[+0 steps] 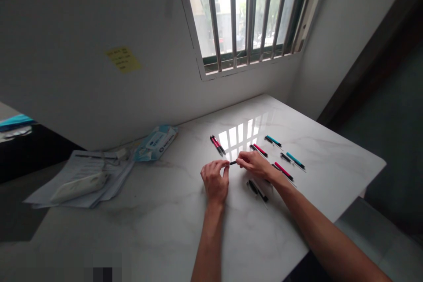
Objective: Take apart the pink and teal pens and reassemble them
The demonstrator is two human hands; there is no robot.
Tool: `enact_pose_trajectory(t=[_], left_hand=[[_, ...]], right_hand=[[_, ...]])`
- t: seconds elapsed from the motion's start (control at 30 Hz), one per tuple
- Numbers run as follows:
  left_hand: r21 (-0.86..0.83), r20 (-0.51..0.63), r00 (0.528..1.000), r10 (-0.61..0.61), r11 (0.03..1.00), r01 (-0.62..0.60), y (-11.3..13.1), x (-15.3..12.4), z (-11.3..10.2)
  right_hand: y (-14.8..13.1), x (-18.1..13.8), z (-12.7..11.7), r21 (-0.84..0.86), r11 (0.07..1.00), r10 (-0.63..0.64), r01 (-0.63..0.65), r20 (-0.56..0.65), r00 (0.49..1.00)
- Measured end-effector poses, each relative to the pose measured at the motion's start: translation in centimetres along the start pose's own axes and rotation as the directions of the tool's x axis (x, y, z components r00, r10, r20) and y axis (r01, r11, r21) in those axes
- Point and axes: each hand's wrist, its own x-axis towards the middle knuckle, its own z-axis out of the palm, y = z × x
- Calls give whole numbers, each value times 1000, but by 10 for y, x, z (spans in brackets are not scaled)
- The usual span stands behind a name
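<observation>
Between my two hands is a short black pen part (233, 162), its ends pinched in the fingertips. My left hand (215, 178) grips its left end with thumb and fingers together. The right end is in the closed fingers of my right hand (254, 164). Just beyond lie two red-and-black pens (217, 144), side by side. Around my right hand are pens in separate pieces: a red barrel (260, 150), another red barrel (284, 170), a teal barrel (273, 140), a second teal barrel (295, 159) and a black barrel (262, 191), with black parts and thin refills alongside.
The white marbled table (158, 229) meets the wall below a barred window (247, 22). On its left are papers (79, 163) with a white device (81, 186) on top, and a blue wipes packet (157, 142). A yellow note (124, 59) sticks to the wall.
</observation>
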Motion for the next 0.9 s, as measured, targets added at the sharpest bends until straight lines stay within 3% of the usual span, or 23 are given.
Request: enact_pose_trajectory(t=[0.27, 0.37, 0.43, 0.53, 0.6, 0.7, 0.9], left_hand=[[14, -6, 1000, 15, 1000, -14, -1, -1, 1], [40, -89, 996, 18, 999, -15, 4, -1, -3], [59, -205, 979, -11, 998, 23, 8, 0, -8], [51, -327, 943, -63, 995, 84, 8, 2, -13], [30, -337, 938, -80, 995, 96, 5, 3, -13], [-8, -311, 947, -78, 997, 80, 0, 1, -8], [-63, -297, 952, -72, 996, 56, -5, -1, 1]], right_hand=[[1, -1, -2, 45, 997, -69, 70, -12, 998], [2, -1, -5, 59, 990, -126, 125, 10, 992], [5, -1, -6, 67, 989, -125, 129, -59, 990], [12, 2, -5, 52, 995, -69, 85, -266, 961], [16, 6, -3, -21, 998, -59, 55, -353, 934], [15, 16, 1, -226, 974, -77, -11, -377, 923], [-2, 53, 17, -485, 838, 161, -249, -216, 963]])
